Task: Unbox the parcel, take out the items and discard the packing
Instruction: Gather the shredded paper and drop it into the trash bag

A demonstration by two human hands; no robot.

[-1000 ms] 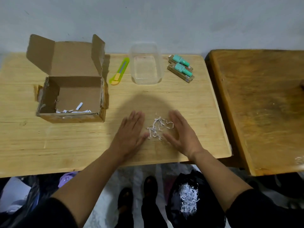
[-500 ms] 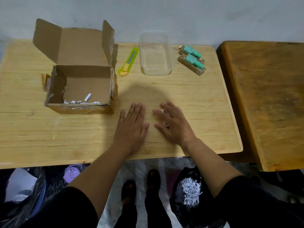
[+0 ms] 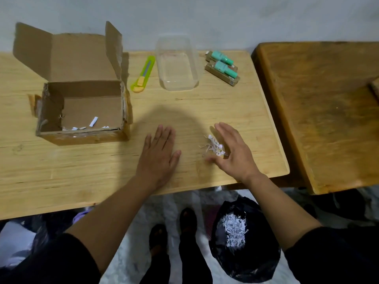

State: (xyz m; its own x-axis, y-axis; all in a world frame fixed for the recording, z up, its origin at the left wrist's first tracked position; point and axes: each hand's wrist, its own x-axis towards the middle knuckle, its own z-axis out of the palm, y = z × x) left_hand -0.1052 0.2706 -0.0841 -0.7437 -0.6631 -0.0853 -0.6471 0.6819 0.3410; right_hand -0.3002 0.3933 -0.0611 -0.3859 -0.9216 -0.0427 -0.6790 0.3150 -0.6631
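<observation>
The open cardboard box (image 3: 82, 111) stands at the left of the light wooden table (image 3: 61, 171), with a few white paper shreds on its floor. A small heap of shredded paper (image 3: 213, 147) lies near the table's front. My right hand (image 3: 233, 152) is cupped against the heap's right side, fingers extended and thumb below it. My left hand (image 3: 159, 154) lies flat on the table, a palm's width left of the heap. Two green items on brown cards (image 3: 222, 66) lie at the back right.
A yellow-green box cutter (image 3: 143, 73) and a clear plastic tub (image 3: 177, 62) lie behind my hands. A darker wooden table (image 3: 328, 111) adjoins on the right. On the floor below the front edge sits a black bag (image 3: 246, 242) holding shredded paper, next to my feet.
My right hand swept left over the shreds, then drew back right, leaving them bunched in a tighter heap further right. My left hand stayed flat on the table.
</observation>
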